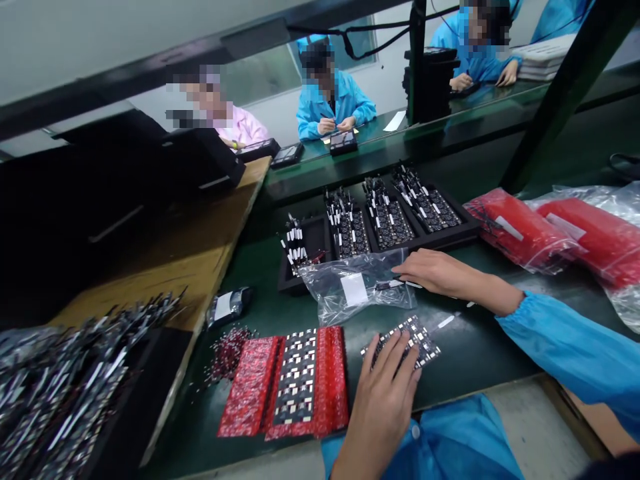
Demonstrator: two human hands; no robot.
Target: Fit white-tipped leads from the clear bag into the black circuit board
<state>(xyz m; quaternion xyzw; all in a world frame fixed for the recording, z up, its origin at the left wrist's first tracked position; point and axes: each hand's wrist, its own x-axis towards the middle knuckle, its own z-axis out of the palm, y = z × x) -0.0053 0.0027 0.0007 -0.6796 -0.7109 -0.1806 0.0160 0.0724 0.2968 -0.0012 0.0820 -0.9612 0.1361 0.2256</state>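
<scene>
Green bench (473,363), lower centre: our left hand (387,390) spreads over a circuit panel (425,342) slanting up rightward; our right hand (437,272), farther off, is at the clear bag (325,293), grip unclear.

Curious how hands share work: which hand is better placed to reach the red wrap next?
Probably the left hand: it is nearer the red wrap, while the right hand is at the clear bag.

Circuit board (426,348) (partly hidden) beneath left hand (389,381)
</scene>
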